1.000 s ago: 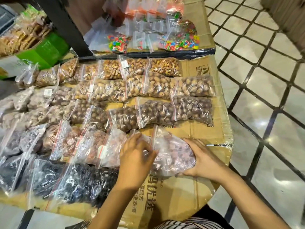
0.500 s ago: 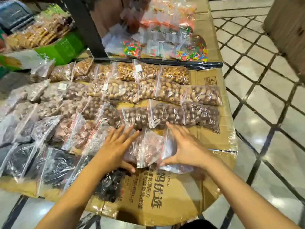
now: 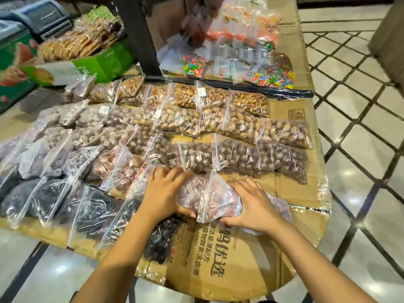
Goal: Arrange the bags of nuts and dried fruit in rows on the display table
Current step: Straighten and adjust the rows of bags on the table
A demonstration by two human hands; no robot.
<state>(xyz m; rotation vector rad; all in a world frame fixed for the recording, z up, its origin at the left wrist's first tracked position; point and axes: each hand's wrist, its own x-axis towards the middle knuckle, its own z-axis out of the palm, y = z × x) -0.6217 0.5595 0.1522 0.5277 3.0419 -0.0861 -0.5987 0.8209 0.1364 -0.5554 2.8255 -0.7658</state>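
Note:
A clear zip bag of pinkish-brown nuts (image 3: 207, 196) lies near the front of the cardboard-covered display table (image 3: 290, 186). My left hand (image 3: 162, 194) grips its left end, thumb under the near edge. My right hand (image 3: 251, 204) grips its right end. Partly under my right hand lies another bag of the same nuts (image 3: 281, 206). Rows of bagged nuts fill the table behind: round brown nuts (image 3: 236, 155), pale shelled nuts (image 3: 238, 123), golden nuts (image 3: 209, 98). Dark dried fruit bags (image 3: 91, 206) lie at the front left.
Bags of coloured sweets (image 3: 269, 78) lie at the back beyond a black bar (image 3: 218, 87). A black post (image 3: 140, 36) rises at the back. Green boxes (image 3: 102, 64) with biscuit packs stand back left. The table's right edge meets a tiled floor (image 3: 360, 127).
Both hands went from lying flat over the front bags to gripping one bag of pinkish nuts by its ends; that bag now sits between them, left of the other one.

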